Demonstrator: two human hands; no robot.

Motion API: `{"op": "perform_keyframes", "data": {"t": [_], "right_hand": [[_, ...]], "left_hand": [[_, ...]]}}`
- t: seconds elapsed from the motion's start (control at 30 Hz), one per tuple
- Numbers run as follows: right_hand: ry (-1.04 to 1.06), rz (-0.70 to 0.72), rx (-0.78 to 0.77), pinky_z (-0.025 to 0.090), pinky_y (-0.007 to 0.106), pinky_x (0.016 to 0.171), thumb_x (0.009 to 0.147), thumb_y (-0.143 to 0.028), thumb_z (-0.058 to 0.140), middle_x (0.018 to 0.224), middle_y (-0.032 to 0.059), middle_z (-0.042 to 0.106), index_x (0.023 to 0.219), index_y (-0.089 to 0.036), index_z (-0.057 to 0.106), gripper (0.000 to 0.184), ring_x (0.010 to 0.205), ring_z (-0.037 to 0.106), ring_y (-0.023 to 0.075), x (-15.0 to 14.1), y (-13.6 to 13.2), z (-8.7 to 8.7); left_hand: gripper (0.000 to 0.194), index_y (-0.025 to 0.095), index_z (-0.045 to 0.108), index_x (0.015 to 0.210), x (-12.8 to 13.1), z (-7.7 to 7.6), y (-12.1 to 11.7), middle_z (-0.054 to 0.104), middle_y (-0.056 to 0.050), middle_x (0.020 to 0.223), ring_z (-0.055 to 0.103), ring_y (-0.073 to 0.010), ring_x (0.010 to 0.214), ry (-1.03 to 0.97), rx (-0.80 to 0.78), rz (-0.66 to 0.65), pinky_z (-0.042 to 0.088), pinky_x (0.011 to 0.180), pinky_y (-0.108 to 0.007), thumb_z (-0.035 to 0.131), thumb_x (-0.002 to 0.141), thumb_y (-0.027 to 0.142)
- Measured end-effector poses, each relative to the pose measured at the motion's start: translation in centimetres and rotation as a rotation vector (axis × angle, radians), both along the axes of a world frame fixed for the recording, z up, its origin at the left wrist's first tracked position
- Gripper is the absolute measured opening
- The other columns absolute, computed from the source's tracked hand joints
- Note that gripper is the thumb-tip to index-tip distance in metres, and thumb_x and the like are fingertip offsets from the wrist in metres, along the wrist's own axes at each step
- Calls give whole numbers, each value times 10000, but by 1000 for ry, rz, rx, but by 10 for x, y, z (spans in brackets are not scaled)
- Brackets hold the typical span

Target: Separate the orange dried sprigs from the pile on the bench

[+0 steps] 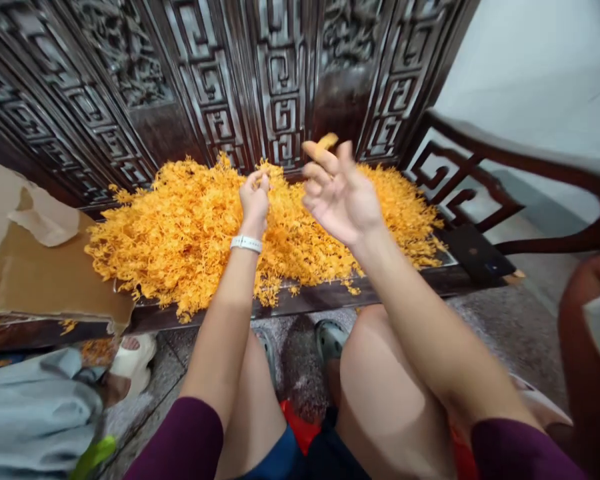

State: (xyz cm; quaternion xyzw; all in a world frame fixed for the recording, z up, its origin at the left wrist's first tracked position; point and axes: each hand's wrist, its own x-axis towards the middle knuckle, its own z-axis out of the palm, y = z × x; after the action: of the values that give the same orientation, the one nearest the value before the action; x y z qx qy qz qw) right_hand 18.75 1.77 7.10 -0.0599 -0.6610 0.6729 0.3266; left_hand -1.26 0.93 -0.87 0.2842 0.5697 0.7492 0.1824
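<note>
A big heap of thin orange strands (180,227) lies on a dark carved wooden bench (330,293) in front of me. My left hand (254,200), with a white band on the wrist, is closed in a pinch over the heap, fingertips together on some strands. My right hand (337,190) is raised above the heap, palm toward me, fingers loosely curled, with a small orange piece (327,141) held at the fingertips.
Brown cardboard (35,267) lies on the bench at the left. The carved backrest (260,80) rises behind the heap, an armrest (505,173) at the right. A dark phone (480,257) lies on the bench's right end. My knees and sandals are below.
</note>
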Motion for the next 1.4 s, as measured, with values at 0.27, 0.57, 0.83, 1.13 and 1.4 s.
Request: {"op": "perform_keyframes", "data": {"t": [0.27, 0.57, 0.83, 1.13, 1.4], "right_hand": [[-233, -338, -475, 388, 284, 560, 841, -692, 771, 803, 42, 654, 906, -221, 654, 489, 637, 517, 145, -16, 44, -52], [-99, -653, -341, 421, 303, 625, 864, -911, 507, 948, 54, 580, 964, -267, 565, 654, 861, 562, 208, -38, 61, -73], [-36, -653, 93, 465, 325, 713, 1009, -670, 534, 824, 22, 462, 779, -258, 456, 478, 816, 484, 191, -38, 52, -64], [-96, -513, 112, 425, 326, 653, 1003, -584, 629, 734, 10, 445, 760, -253, 538, 420, 734, 456, 184, -32, 54, -56], [-32, -534, 50, 410, 310, 659, 908, -633, 738, 821, 6, 524, 930, -284, 512, 416, 819, 548, 197, -34, 34, -45]], "left_hand": [[259, 297, 784, 1183, 52, -6, 4, 555, 24, 694, 331, -97, 518, -128, 12, -202, 322, 504, -266, 636, 973, 264], [573, 288, 777, 1303, 71, 4, -14, 786, -97, 1165, 621, -187, 760, 268, -48, -693, 517, 648, -329, 767, 747, 150], [73, 239, 637, 891, 69, 6, -16, 633, 1, 770, 583, -120, 690, 69, 40, -621, 492, 672, -270, 709, 881, 246], [420, 232, 638, 764, 58, 6, -23, 425, 34, 564, 414, -107, 511, 106, -179, -635, 418, 543, -303, 702, 963, 596], [184, 233, 775, 1013, 61, -1, -6, 741, -49, 922, 728, -205, 971, 30, 64, -340, 580, 766, -326, 834, 895, 360]]}}
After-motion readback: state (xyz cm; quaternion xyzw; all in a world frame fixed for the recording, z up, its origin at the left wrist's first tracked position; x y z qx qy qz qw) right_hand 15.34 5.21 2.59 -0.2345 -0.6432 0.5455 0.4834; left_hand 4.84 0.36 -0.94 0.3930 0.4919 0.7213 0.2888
